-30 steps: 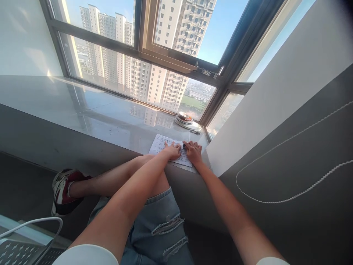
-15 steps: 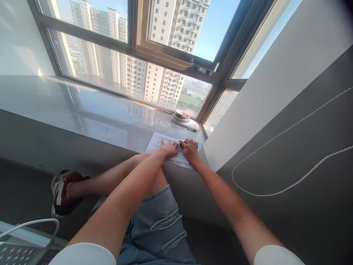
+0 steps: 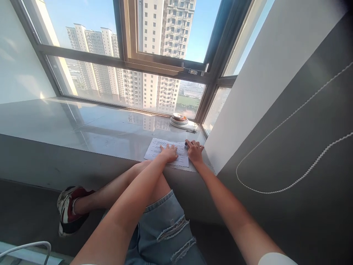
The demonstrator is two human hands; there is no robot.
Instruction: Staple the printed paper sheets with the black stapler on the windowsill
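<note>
A printed paper sheet lies on the glossy window sill near its front edge. Flat on the sheet, fingers spread, rests my left hand, covering part of the text. My right hand is at the sheet's right edge, its fingers curled round a small dark object. Most of that object is hidden by the fingers, so its kind does not show.
A stack of plates or round discs sits in the sill's right corner, with a small dark item before it. A looped bead cord hangs at right. My bent leg is below the sill.
My right hand has moved rightward, away from my left hand, to the paper's edge, and the dark object now shows. My left hand's fingers are more spread. The camera view has tilted up.
</note>
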